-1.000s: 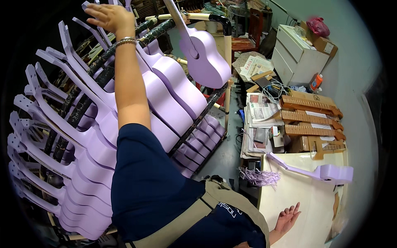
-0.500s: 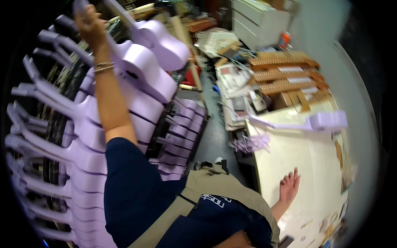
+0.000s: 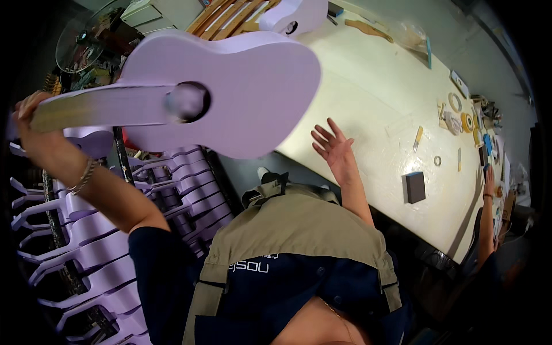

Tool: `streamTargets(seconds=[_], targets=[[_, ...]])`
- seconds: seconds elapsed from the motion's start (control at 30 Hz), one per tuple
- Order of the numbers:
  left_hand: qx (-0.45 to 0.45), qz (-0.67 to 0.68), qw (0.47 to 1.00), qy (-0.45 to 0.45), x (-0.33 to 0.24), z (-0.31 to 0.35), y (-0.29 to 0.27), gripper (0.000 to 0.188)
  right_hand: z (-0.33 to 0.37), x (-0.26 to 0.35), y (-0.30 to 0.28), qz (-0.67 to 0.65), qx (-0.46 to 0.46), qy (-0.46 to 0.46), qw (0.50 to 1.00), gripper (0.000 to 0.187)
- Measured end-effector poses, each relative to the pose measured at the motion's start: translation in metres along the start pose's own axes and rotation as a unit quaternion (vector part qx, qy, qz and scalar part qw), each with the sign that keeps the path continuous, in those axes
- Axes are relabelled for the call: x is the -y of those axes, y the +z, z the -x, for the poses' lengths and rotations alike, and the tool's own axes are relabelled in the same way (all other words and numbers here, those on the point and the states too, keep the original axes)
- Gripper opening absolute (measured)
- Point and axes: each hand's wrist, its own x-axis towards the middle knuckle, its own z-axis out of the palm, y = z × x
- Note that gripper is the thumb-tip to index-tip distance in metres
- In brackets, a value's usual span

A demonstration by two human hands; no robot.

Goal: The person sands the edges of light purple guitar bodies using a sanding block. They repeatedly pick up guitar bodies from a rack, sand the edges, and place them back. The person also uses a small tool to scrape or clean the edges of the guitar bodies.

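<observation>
Held up at the upper left is an unstrung lilac guitar (image 3: pixel 259 86), its round sound hole and neck turned toward me. My left hand (image 3: pixel 37 123) is closed around the far end of its neck. Beside the rounded lower end of the body, apart from it, my right hand (image 3: pixel 336 148) is empty with its fingers spread, near the table edge. Part of a second lilac guitar (image 3: pixel 307 14) shows on the table at the top, partly covered by the held one.
Several lilac guitars (image 3: pixel 109 247) hang in rows at the left. The cream table (image 3: pixel 368 75) bears a dark sanding block (image 3: pixel 415 188), a yellow-handled knife (image 3: pixel 418 139) and a tape roll (image 3: pixel 467 122). Wooden slats (image 3: pixel 230 20) lie at the back. Another person's hand (image 3: pixel 489 181) rests at the right edge.
My left hand has brought a guitar away from the rack, toward the table. My view has swung right. My right hand stays empty and has spread its fingers.
</observation>
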Motion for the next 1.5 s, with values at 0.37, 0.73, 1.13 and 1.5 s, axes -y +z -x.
streamTargets(seconds=[0.37,0.73,1.13,1.5], targets=[[-0.125,-0.327,0.936,0.045,0.329,0.135,0.015,0.037,0.071,0.022,-0.094,-0.094,-0.22,-0.028,0.971,0.074],[-0.068,-0.384,0.917,-0.084,0.371,0.169,-0.015,0.042,0.068,0.025,-0.085,-0.111,-0.266,-0.048,0.956,0.078],[-0.081,-0.351,0.929,-0.088,0.365,0.154,-0.035,0.038,0.056,0.015,-0.075,-0.158,-0.284,-0.055,0.944,0.084],[-0.126,-0.313,0.922,-0.192,0.355,0.137,-0.083,0.041,0.062,0.044,-0.047,-0.013,-0.275,-0.024,0.961,0.089]])
